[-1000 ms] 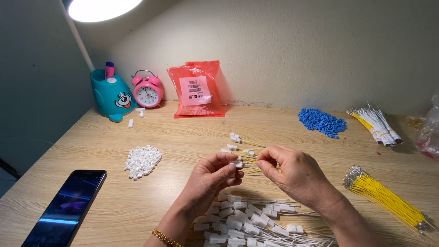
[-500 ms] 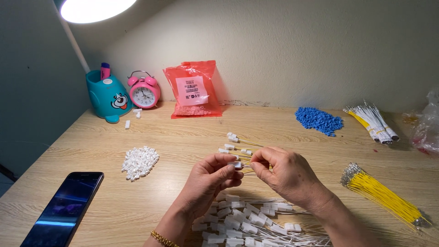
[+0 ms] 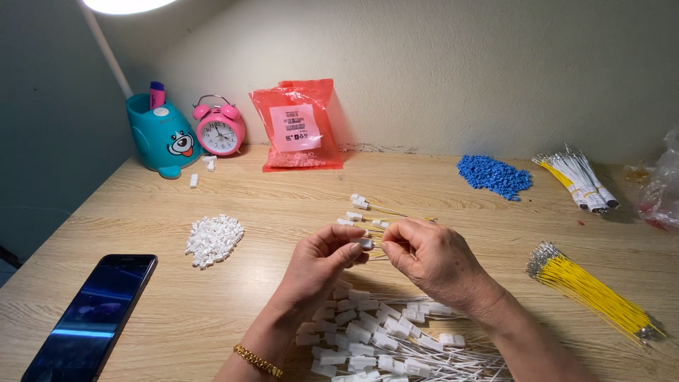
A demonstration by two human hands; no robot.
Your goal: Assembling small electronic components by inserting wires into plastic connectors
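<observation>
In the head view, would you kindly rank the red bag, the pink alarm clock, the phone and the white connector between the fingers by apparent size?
1. phone, enlarged by nearness
2. red bag
3. pink alarm clock
4. white connector

Phone [image 3: 88, 318] left of connector pile [image 3: 213, 240]

Pale textured wall [image 3: 495, 64], light wooden table [image 3: 141, 219], bright lamp [image 3: 124, 6] overhead

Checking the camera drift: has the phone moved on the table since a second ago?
No. The phone lies at the same spot beside the white connector pile; only the view shifted slightly.
</observation>
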